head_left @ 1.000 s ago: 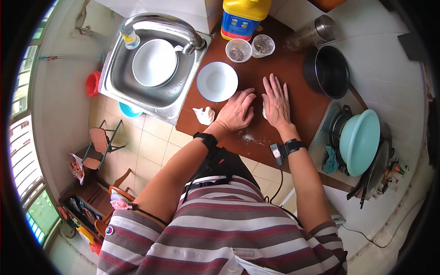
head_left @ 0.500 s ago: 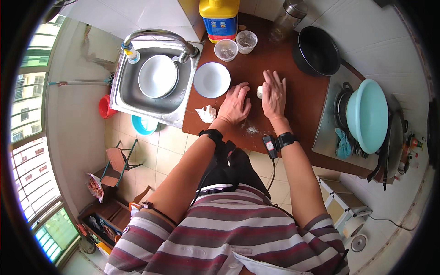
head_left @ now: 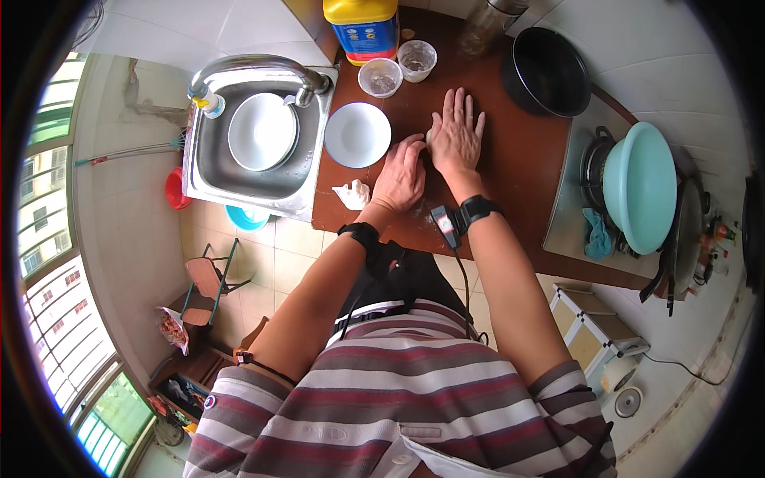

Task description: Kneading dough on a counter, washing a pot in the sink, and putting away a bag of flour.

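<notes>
Under right hand (head_left: pixel 457 137), pale lump (head_left: pixel 430 137), mostly hidden, long axis unclear

Barred windows (head_left: pixel 54 299) glow beyond the pale tiled floor (head_left: pixel 296 252).

Bowl (head_left: pixel 358 135) on the counter (head_left: pixel 518 171), between sink (head_left: pixel 239 182) and pot (head_left: pixel 530 80).

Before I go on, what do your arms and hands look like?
The left hand and right hand are ungloved. Black straps circle both wrists; by the right one sits a dark boxy device, trailing a black cable. Short sleeves are striped grey, white and maroon.
</notes>
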`<act>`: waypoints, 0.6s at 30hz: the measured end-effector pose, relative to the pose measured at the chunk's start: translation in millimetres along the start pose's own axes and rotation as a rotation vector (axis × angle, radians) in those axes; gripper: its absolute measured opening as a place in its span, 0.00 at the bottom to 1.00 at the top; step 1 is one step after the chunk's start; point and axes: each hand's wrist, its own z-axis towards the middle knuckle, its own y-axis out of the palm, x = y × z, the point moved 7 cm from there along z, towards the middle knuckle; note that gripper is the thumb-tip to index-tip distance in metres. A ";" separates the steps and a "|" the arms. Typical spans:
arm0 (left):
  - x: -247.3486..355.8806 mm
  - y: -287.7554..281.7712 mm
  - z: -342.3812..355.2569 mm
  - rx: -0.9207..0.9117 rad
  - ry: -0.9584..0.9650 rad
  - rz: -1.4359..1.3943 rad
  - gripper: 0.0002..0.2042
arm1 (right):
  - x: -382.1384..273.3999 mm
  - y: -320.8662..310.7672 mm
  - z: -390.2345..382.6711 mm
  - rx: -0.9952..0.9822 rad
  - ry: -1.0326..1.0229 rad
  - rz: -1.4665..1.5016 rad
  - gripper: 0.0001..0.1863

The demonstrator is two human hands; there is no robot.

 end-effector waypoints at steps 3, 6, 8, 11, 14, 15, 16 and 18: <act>1.3 -1.3 4.3 0.013 0.012 0.007 0.20 | 4.3 1.4 41.0 -0.005 0.050 0.032 0.31; 4.3 0.3 9.6 0.013 0.015 0.002 0.19 | 13.3 -5.7 59.4 0.080 0.044 0.063 0.31; 2.5 -1.5 8.4 0.037 0.003 -0.039 0.19 | 8.4 -6.3 38.0 0.065 -0.063 0.068 0.29; -10.3 -6.6 2.2 0.095 -0.024 -0.065 0.19 | -9.2 -24.8 -22.5 -0.095 -0.306 0.186 0.26; -13.0 -4.3 1.2 0.084 -0.063 -0.088 0.18 | -1.1 -47.4 -98.6 -0.165 -0.370 0.153 0.24; -11.6 -3.4 1.5 0.081 -0.061 -0.094 0.18 | 0.6 -48.5 -110.6 -0.157 -0.368 0.180 0.24; -11.1 -3.1 1.5 0.079 -0.068 -0.103 0.19 | 4.1 -42.7 -109.9 -0.175 -0.344 0.131 0.25; -10.6 -2.2 0.9 0.063 -0.071 -0.109 0.19 | -0.4 -31.9 -82.0 -0.139 -0.288 0.083 0.25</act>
